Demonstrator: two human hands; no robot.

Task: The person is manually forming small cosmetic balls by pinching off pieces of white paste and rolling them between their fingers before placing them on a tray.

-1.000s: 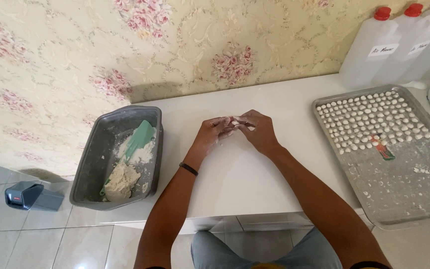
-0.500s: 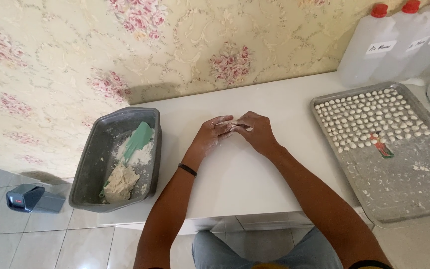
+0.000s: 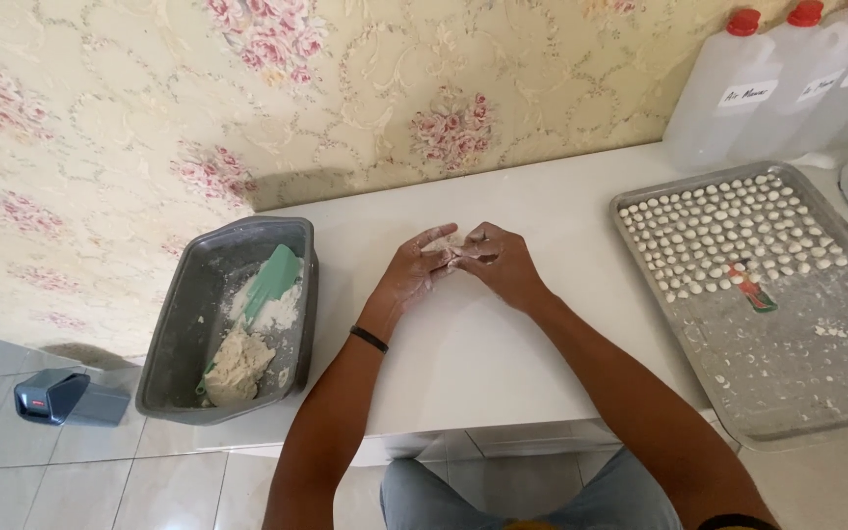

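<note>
While both floury hands [image 3: 458, 260] pinch it at the fingertips, the dough bit [image 3: 453, 245] looks soft, light and easily squashed.

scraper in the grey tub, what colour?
Pale green. The scraper leans in the grey tub over the dough lump; head view shows it clearly.

Cream wallpaper [image 3: 365, 88] with pink roses and gold scrollwork backs a white table [image 3: 542, 196]; pale grey floor tiles [image 3: 100, 481] gleam in soft daylight.
</note>
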